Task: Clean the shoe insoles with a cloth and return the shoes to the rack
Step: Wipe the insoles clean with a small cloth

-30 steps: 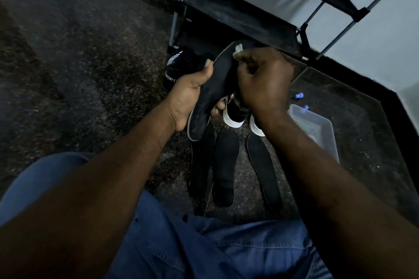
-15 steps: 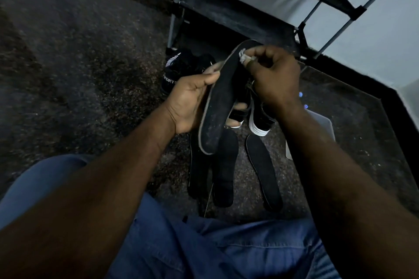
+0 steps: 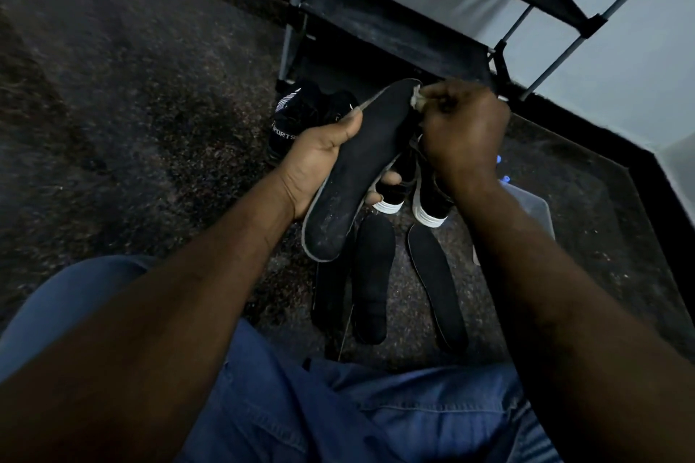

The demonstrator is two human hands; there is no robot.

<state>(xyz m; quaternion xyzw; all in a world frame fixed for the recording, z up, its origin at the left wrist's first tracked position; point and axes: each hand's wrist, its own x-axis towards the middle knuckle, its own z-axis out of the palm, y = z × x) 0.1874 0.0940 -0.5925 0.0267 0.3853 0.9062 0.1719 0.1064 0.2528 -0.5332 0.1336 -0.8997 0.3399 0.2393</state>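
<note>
The left hand (image 3: 319, 158) holds a black insole (image 3: 361, 169) up over the floor (image 3: 131, 86), its grip curled round the middle: thumb on the upper face, fingertips showing under the far edge. The right hand (image 3: 462, 132) has its grip pinched on a small pale cloth (image 3: 416, 101), which touches the insole's far tip. Below lie three more insoles (image 3: 370, 274) side by side. Just beyond them stand two white-soled shoes (image 3: 428, 195), with a black shoe (image 3: 297, 116) to their left, before the rack (image 3: 376, 22). A clear tub (image 3: 534, 207) sits at right.
</note>
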